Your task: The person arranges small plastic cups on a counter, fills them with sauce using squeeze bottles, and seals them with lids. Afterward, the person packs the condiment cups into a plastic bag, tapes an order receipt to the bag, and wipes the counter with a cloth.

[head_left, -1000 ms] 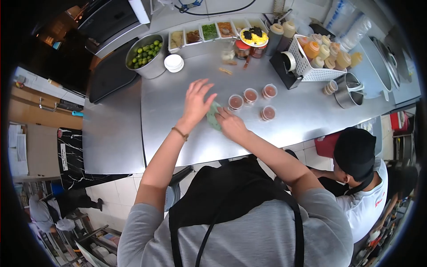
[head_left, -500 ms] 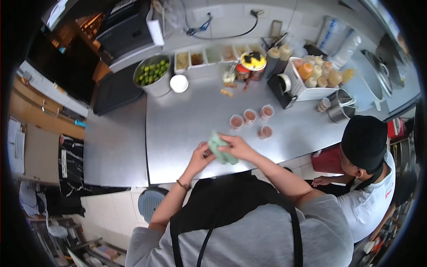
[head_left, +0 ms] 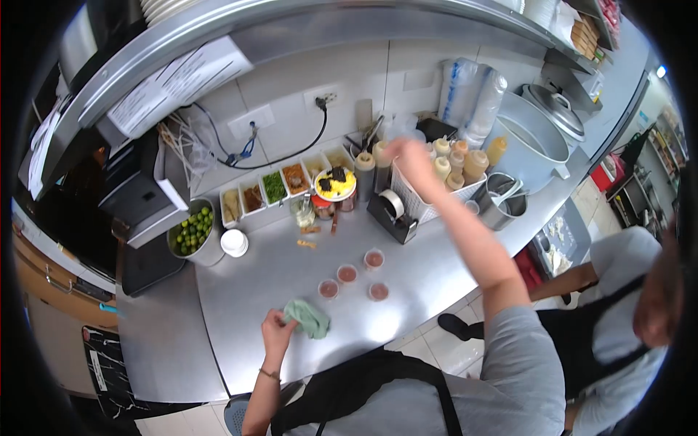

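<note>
Though limp, wrinkly cloth (head_left: pixel 308 320) in pinch of left hand (head_left: pixel 278 330), right hand (head_left: pixel 416 167) blurry, grip unclear.

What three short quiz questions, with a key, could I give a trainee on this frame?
1. Which hand has the green cloth in its grip?

2. What fills the metal pot at the left of the counter?
a) eggs
b) green fruit
c) bread rolls

3. True or false: in this view, the right hand appears right beside the squeeze bottles.

Key:
1. The left hand.
2. b
3. True.
</note>
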A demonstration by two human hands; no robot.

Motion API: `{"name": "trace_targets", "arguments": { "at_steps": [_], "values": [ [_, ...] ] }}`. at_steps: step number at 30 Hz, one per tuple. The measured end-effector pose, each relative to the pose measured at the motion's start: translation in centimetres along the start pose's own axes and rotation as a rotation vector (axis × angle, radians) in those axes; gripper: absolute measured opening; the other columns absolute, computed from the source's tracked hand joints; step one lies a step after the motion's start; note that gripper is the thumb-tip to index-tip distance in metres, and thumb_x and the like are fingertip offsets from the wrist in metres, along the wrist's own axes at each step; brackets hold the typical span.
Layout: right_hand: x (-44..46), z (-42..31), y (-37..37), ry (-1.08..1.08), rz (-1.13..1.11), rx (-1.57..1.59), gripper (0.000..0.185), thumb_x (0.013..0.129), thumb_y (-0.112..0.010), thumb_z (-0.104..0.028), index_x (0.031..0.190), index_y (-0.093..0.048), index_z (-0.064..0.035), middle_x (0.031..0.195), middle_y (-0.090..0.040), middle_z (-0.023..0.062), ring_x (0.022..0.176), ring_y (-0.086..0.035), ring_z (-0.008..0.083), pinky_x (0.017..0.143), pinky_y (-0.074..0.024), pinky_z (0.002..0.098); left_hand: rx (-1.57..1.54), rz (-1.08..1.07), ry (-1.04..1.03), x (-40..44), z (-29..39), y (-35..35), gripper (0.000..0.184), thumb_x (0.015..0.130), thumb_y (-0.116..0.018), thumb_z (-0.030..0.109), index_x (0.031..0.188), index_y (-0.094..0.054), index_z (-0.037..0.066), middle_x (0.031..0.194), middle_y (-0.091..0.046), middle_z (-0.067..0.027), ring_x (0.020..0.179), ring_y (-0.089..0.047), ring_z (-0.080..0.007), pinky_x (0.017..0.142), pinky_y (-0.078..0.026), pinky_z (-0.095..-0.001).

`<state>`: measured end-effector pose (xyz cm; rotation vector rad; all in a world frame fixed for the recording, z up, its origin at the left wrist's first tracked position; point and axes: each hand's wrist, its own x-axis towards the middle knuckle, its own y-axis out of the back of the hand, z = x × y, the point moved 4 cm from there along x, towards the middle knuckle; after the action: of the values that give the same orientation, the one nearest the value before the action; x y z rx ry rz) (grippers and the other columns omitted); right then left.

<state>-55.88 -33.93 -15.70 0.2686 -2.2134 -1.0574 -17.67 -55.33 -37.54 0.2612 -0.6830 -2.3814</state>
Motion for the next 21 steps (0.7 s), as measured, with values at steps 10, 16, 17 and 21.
{"name": "trace_targets", "arguments": {
  "at_steps": [10, 16, 17, 21],
  "values": [
    [13.7, 23.3, 19.9, -0.179, 0.742, -0.580, 0.019, 0.073, -0.065, -0.023, 0.089, -0.066, -0.0114, 0.085, -0.062, 0.0162, 0.084, -0.060, 0.0326, 0.074, -0.0488, 0.0417, 0.021, 0.182, 0.114, -2.1, -3.0, 5.7, 0.038, 0.069, -0.072, 0.008, 0.101, -0.053, -0.001, 0.095, -0.059, -0.0141, 0.076, -0.061, -0.0216, 0.060, -0.051, -0.0278],
    [16.3, 26.6, 22.7, -0.409, 0.519, -0.342, 0.016, 0.077, -0.053, -0.018, 0.082, -0.068, -0.0166, 0.090, -0.062, 0.0200, 0.087, -0.060, 0.0350, 0.074, -0.0492, 0.0401, 0.082, 0.165, 0.131, -0.6, -0.6, 5.8, 0.023, 0.072, -0.069, 0.008, 0.091, -0.058, -0.001, 0.084, -0.062, -0.0096, 0.065, -0.061, -0.0183, 0.055, -0.048, -0.0273],
    [17.0, 27.1, 22.7, -0.445, 0.508, -0.353, 0.016, 0.078, -0.052, -0.016, 0.083, -0.067, -0.0130, 0.087, -0.063, 0.0182, 0.084, -0.061, 0.0332, 0.072, -0.0492, 0.0391, 0.068, 0.163, 0.141, -0.3, -0.2, 5.8, 0.021, 0.073, -0.068, 0.008, 0.089, -0.058, -0.002, 0.082, -0.062, -0.0094, 0.065, -0.061, -0.0178, 0.055, -0.048, -0.0270],
    [20.1, 29.7, 24.1, -0.228, 0.613, 0.834, 0.015, 0.080, -0.050, -0.006, 0.089, -0.059, 0.0024, 0.074, -0.060, 0.0067, 0.068, -0.060, 0.0166, 0.066, -0.0500, 0.0298, -0.008, 0.164, 0.116, -0.1, 0.7, 4.6, 0.016, 0.075, -0.066, 0.007, 0.086, -0.059, -0.002, 0.078, -0.063, -0.0087, 0.063, -0.060, -0.0158, 0.054, -0.047, -0.0260]
  ]
}}
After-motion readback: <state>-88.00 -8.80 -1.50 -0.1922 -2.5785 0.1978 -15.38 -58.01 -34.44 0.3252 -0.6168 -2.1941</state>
